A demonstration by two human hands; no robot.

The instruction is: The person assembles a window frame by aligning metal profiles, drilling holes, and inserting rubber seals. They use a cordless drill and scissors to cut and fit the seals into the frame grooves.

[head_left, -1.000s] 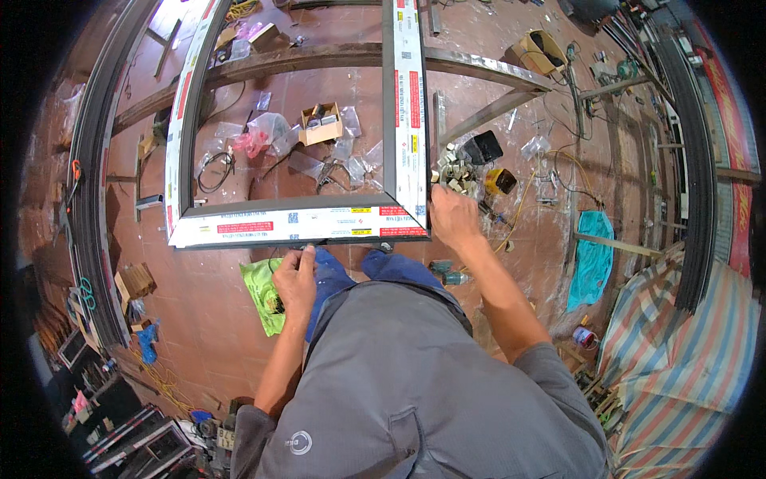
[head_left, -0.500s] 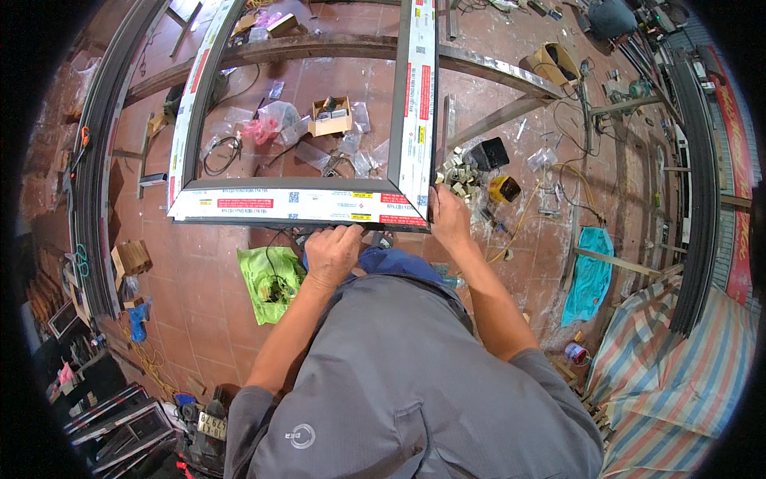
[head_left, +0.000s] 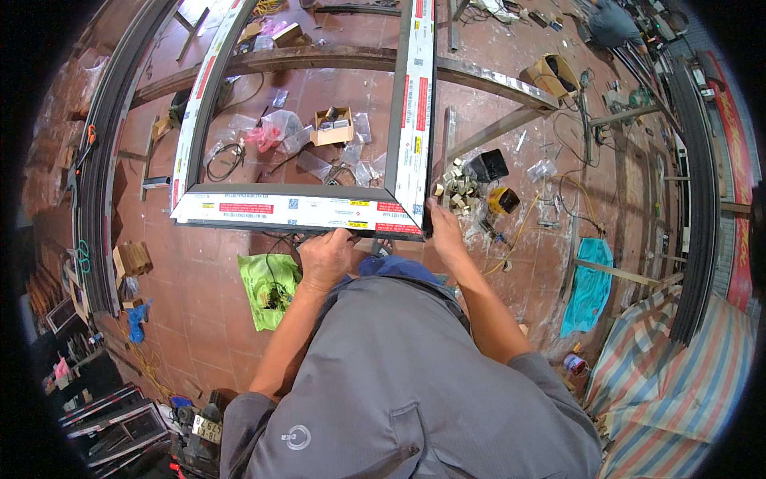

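Note:
A large window frame (head_left: 331,209) lies in front of me, dark profiles covered with white and red printed protective film. A thin black strip (head_left: 239,229) runs along its near outer edge. My left hand (head_left: 325,260) is closed at this near edge, right of its middle, knuckles up; its fingertips are partly hidden. At the near right corner, my right hand (head_left: 445,231) grips the frame's outer side, with the thumb by the corner and the other fingers mostly out of sight.
A metal beam (head_left: 319,58) crosses beneath the frame. On the tiled floor lie an open cardboard box (head_left: 332,128), plastic bags, cables, a pile of small pale metal pieces (head_left: 456,190) and a green bag (head_left: 267,295). Long dark profiles (head_left: 100,168) stand on the left, others (head_left: 692,207) on the right.
My left hand has shifted slightly left and down along the near edge. My right hand has moved slightly down at the corner. The frame sits slightly lower in view.

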